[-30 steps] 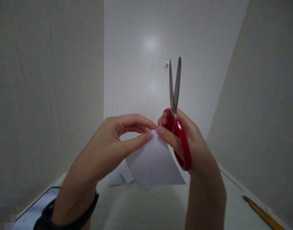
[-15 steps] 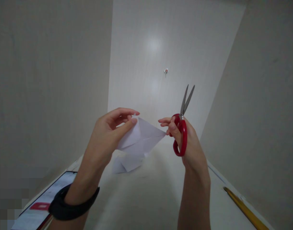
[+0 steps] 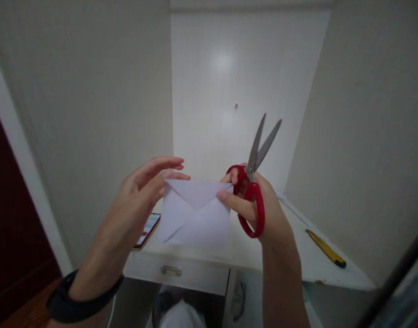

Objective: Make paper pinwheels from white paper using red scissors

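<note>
A white folded paper envelope [image 3: 195, 223] hangs upright in front of me, its creased flaps meeting near the middle. My right hand [image 3: 260, 205] pinches its upper right corner between thumb and fingers. Red-handled scissors [image 3: 258, 209] also hang on that hand, a finger through one handle loop and the blades spread, pointing up. At the upper left corner is my left hand [image 3: 143, 187], fingers stretched and apart, some partly behind the paper's edge. It touches or nearly touches the paper without a visible grip. A black band [image 3: 82, 300] circles the left wrist.
A phone [image 3: 150, 230] lies on the white desk [image 3: 243, 246] at left, partly behind my left hand. A yellow utility knife [image 3: 325, 248] lies at right. Below the desk's edge is a drawer with a metal handle [image 3: 171, 271]. Walls enclose both sides.
The paper has turned from an angled, partly unfolded position to face me as a flat envelope. My left hand's pinch has loosened; my right hand grips the corner. The view has tilted, showing the drawer.
</note>
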{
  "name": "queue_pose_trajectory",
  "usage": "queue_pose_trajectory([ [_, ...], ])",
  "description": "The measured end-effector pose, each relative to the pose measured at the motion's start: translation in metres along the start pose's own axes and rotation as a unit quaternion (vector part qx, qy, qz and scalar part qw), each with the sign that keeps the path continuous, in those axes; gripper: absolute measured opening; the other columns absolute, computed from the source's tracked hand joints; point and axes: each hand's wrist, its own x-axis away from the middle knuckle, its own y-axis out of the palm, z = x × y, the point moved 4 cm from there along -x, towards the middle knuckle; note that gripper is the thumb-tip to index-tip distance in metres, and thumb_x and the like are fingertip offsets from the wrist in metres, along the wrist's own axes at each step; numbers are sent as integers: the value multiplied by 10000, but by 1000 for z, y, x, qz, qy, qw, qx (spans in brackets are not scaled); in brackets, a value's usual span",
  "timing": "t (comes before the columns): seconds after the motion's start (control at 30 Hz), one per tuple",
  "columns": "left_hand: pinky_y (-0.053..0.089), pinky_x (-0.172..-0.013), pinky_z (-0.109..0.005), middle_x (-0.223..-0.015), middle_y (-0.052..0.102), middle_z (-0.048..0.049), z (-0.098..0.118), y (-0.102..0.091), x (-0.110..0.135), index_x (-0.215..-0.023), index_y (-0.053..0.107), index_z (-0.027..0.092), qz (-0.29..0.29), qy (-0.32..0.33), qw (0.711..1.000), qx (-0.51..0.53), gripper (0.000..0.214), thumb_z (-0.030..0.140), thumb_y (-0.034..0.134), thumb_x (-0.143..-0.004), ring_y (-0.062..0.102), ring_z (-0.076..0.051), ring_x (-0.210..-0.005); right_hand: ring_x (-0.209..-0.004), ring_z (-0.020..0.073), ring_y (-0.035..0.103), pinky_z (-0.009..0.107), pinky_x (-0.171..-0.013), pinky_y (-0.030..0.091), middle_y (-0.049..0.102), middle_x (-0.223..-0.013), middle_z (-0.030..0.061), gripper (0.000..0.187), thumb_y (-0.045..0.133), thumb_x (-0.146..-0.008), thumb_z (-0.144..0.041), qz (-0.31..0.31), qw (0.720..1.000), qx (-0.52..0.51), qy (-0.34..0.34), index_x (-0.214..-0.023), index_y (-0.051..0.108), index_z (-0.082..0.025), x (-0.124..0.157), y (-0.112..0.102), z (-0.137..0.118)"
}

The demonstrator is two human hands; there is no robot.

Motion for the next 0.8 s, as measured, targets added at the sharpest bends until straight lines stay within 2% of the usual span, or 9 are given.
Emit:
queue_pose_trajectory([
  [0.07,524,-710,-231,-1033,733,-50,23,-4,12,-1065,693,244,-50,1,999,11,283,432,549,-911,667,-198,-933,-643,102,495,240,-580,390,557,-781,-52,277,724,-726,-160,-31,999,42,6,-785,461,-226,8,10,-16],
  [0.13,537,-744,-263,-1013,747,-74,39,-3,23,-1044,713,229,-114,-6,993,-13,370,510,514,-909,685,-224,-938,-680,117,512,256,-614,408,570,-809,-39,258,716,-748,-184,-53,994,90,15,-806,469,-226,17,18,-28],
  [0.23,514,-627,-209,-922,750,-37,43,7,36,-948,724,241,-191,-43,976,-93,198,382,682,-816,686,-180,-800,-720,139,525,281,-657,421,576,-822,-28,236,706,-766,-207,-75,986,149,22,-832,481,-226,33,24,-38],
  [0.33,482,-567,-176,-825,707,14,34,20,41,-843,672,231,-235,-63,964,-103,91,224,721,-766,644,-127,-698,-724,140,529,277,-663,419,572,-805,-32,235,698,-763,-190,-73,983,165,16,-810,471,-229,45,23,-42],
  [0.4,489,-598,-178,-819,683,22,28,27,42,-807,644,218,-250,-45,963,-88,81,192,708,-765,636,-119,-715,-713,128,532,262,-650,414,577,-809,-36,235,683,-764,-166,-52,987,148,13,-798,460,-232,50,20,-42],
  [0.57,499,-669,-211,-881,708,-19,14,31,44,-855,683,203,-257,-21,962,-90,71,192,684,-784,655,-155,-812,-711,125,558,251,-647,423,586,-770,-33,261,662,-773,-145,-12,996,93,1,-742,419,-233,55,17,-35],
  [0.63,490,-654,-209,-839,708,-11,7,33,46,-835,686,205,-256,-33,963,-80,36,223,665,-813,652,-148,-771,-702,124,555,254,-655,431,587,-765,-35,281,687,-754,-139,-14,997,81,12,-737,422,-232,57,16,-28],
  [0.8,456,-590,-195,-720,673,7,-14,44,55,-748,674,198,-252,-50,963,-82,169,296,610,-869,610,-126,-666,-702,120,536,249,-649,431,580,-787,-38,313,745,-738,-148,-19,998,20,57,-764,444,-230,68,8,-7],
])
